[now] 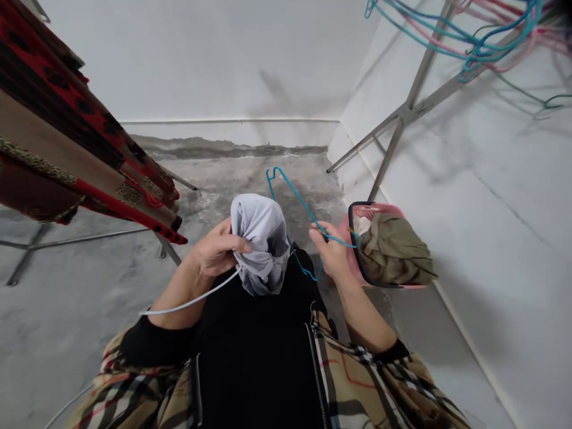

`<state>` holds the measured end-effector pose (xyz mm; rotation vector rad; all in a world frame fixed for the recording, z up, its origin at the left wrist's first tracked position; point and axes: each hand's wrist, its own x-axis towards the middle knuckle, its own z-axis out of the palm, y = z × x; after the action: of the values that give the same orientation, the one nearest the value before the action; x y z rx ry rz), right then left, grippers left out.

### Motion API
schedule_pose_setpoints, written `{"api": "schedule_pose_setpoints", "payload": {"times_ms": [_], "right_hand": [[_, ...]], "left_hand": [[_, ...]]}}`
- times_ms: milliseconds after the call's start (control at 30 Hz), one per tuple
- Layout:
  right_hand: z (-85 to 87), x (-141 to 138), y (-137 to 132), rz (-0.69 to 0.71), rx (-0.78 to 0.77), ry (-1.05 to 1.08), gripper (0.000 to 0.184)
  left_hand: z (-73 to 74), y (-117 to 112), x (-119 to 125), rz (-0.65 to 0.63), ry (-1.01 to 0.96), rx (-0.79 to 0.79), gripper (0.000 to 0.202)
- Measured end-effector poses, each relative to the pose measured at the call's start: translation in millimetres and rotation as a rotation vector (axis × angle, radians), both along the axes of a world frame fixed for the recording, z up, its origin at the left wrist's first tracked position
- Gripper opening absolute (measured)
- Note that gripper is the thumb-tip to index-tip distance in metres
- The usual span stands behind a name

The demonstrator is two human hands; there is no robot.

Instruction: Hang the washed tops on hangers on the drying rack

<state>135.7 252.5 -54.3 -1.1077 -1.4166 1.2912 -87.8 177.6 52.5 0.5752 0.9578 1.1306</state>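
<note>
Far left, red, black and tan patterned cloth (89,131) was draped in long folds, with the legs and crossbar of a metal rack (89,236) seen beneath it. Next, a white cord (196,300) was seen crossing the left forearm, up to the underside of a bunched pale grey cloth (263,226). That cloth was held by the left hand (218,247) in front of the body, above the lap; its near edge was pinched, thumb laid on top, fingers tucked behind. To the right of it, a blue hanger (298,198) was held tilted by the right hand (331,250), its wire gripped between thumb and curled fingers; exact finger placement was blurred, so contact was hard to pin down. The hanger's far side was partly hidden by the grey cloth. Just beyond the right hand, a pink basket (354,262) with a dark rim was stood near the wall, filled with olive cloth (395,247). Top right, blue, pink and green hangers (485,53) were clustered on a metal stand (409,112).
</note>
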Motion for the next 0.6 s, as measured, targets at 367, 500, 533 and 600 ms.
{"api": "schedule_pose_setpoints", "payload": {"times_ms": [367, 500, 533, 600], "right_hand": [[18.3, -20, 10, 0.191, 0.171, -0.041, 0.009], [47.0, -3, 10, 0.064, 0.226, -0.084, 0.009], [49.8, 0, 9, 0.058, 0.226, -0.086, 0.009], [50.8, 3, 9, 0.062, 0.221, -0.08, 0.007]], "left_hand": [[-10.6, -4, 20, -0.034, 0.148, 0.031, 0.055], [-32.5, -4, 10, -0.023, 0.358, 0.029, 0.044], [-37.6, -4, 10, -0.042, 0.415, 0.027, 0.038], [-46.1, -4, 10, -0.067, 0.519, 0.028, 0.03]]}}
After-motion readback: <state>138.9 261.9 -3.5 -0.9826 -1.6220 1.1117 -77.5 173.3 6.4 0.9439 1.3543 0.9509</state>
